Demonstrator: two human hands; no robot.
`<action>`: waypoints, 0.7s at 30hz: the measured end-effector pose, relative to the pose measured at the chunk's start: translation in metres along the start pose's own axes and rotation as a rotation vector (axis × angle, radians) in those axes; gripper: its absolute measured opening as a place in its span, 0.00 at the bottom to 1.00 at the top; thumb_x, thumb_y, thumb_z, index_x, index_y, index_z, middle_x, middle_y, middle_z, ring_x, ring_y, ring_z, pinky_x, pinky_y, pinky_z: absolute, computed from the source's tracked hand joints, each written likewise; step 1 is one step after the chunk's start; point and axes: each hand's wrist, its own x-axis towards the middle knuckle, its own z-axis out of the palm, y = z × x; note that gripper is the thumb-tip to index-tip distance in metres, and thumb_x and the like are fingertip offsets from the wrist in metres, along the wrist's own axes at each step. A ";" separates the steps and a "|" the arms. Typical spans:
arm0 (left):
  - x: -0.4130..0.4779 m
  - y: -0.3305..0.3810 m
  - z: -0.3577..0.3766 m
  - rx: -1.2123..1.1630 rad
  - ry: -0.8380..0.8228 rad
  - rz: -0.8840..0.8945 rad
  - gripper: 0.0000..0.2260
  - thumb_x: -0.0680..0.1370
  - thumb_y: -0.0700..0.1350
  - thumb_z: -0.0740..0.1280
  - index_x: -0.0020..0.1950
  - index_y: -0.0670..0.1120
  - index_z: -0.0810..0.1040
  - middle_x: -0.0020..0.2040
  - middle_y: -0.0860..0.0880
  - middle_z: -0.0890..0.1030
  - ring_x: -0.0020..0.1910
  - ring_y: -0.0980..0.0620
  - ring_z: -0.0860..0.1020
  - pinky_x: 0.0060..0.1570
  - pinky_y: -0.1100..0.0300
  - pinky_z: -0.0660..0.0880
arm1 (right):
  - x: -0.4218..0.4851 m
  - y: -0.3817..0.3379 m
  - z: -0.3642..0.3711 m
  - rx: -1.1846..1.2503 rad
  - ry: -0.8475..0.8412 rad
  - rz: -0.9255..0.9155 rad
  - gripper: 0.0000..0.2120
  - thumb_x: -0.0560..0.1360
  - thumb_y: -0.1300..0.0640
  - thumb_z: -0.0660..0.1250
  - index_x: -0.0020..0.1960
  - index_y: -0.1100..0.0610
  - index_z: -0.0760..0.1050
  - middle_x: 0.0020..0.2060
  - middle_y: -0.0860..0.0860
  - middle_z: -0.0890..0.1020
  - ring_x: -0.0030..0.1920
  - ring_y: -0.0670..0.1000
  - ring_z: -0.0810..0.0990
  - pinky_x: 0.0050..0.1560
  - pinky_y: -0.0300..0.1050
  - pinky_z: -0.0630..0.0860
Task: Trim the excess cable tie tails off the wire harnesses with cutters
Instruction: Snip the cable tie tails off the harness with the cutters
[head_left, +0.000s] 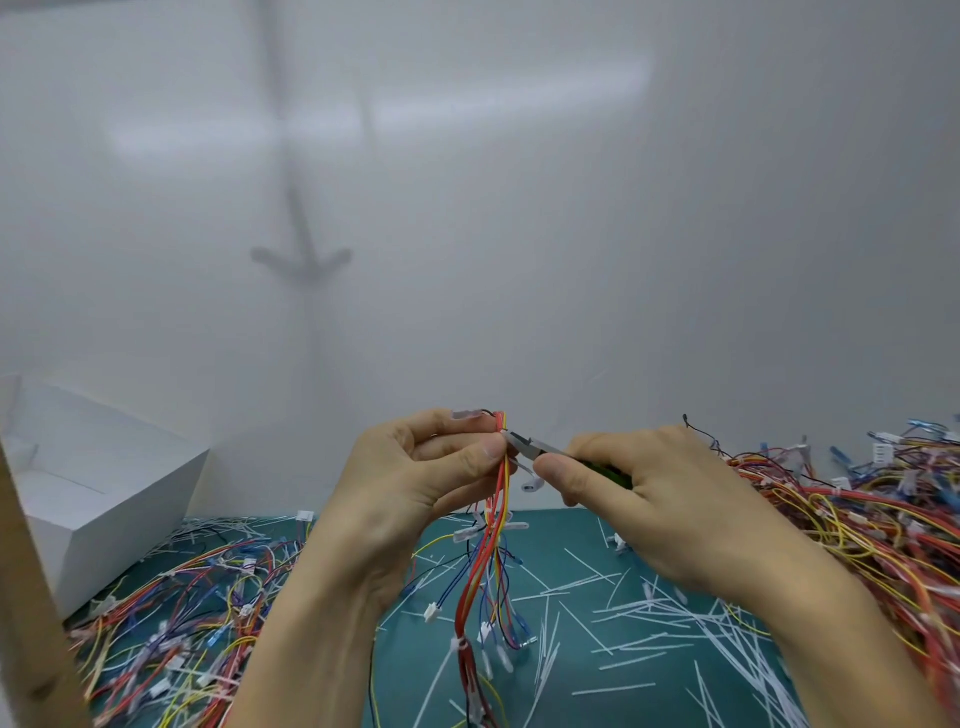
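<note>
Cannot make out what lies between blades: too small, blurred. Handles of cutters (530, 447) mostly buried in right hand (654, 499), fingers curled round them. Tips pointing left, axis near level, touching wire harness (496, 525). Harness pinched near top by left hand (415, 467), raised above green mat (566, 540), long axis vertical, connector ends hanging down. Forearms cut off at bottom edge.

Bright even light, hazy glare streaks on white wall (519, 208), soft focus, edges bowed
</note>
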 end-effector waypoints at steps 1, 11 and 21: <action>0.000 0.000 0.000 0.002 -0.001 0.001 0.23 0.58 0.42 0.77 0.51 0.36 0.82 0.46 0.38 0.86 0.41 0.46 0.86 0.39 0.63 0.81 | 0.000 0.000 0.000 0.001 0.000 -0.002 0.39 0.67 0.22 0.41 0.42 0.52 0.76 0.36 0.45 0.76 0.35 0.48 0.72 0.31 0.43 0.63; 0.002 -0.002 0.000 -0.019 -0.001 0.006 0.20 0.61 0.40 0.75 0.52 0.36 0.81 0.45 0.39 0.86 0.41 0.47 0.86 0.39 0.63 0.81 | 0.000 -0.006 0.003 0.068 0.004 0.063 0.36 0.70 0.26 0.43 0.38 0.52 0.77 0.29 0.42 0.76 0.32 0.46 0.72 0.31 0.41 0.62; 0.005 -0.003 -0.001 -0.108 0.162 0.061 0.20 0.64 0.41 0.74 0.56 0.38 0.81 0.45 0.45 0.87 0.38 0.51 0.86 0.34 0.64 0.80 | 0.003 -0.022 0.005 0.356 0.068 0.153 0.27 0.69 0.31 0.64 0.40 0.57 0.77 0.23 0.46 0.67 0.26 0.44 0.63 0.27 0.39 0.61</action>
